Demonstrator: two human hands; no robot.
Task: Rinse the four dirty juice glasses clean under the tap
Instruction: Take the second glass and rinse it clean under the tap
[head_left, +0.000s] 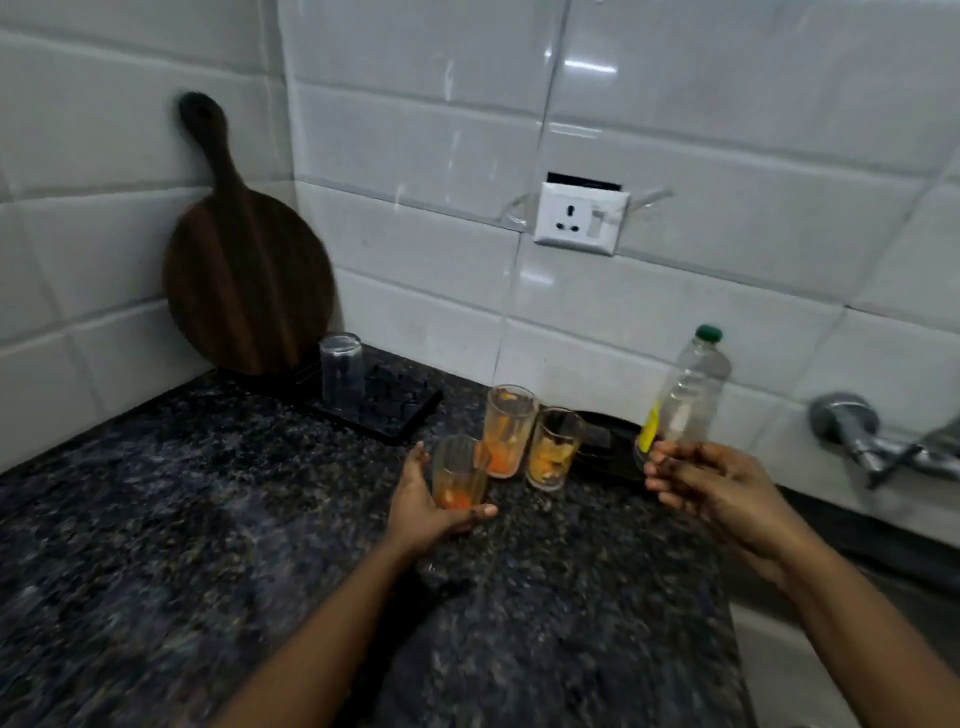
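Two hands: both reach forward over the dark speckled stone counter, bare forearms coming in from 6 o'clock.
Left hand: palm turned inward, fingers and thumb curled round the near short glass, thumb tip showing at its base on the 3 o'clock side.
Right hand: raised near 3 o'clock, fingers loosely curled and holding nothing; its fingertips overlap the foot of the plastic bottle, and I cannot tell whether they touch it.
Near short glass: clear, upright, orange pulp pooled at the bottom and smeared up the wall.
Tall glass: just behind the near one at 12 o'clock, upright, orange residue at the base and streaks higher up.
Third glass: short, just beside the tall glass on its 3 o'clock side, yellow-orange pulp clinging inside.
Clean glass: clear, upside down on the black ridged tray toward 11 o'clock, well apart from the dirty three.
Plastic bottle: clear, ribbed, green cap, yellow label strip, upright; contents unclear.
Cutting board: round, dark wood, long handle, leaning in the tiled corner at 10 o'clock.
Wall: glossy white tiles with a white socket plate.
Tap: shiny metal, fixed to the wall at 3 o'clock.
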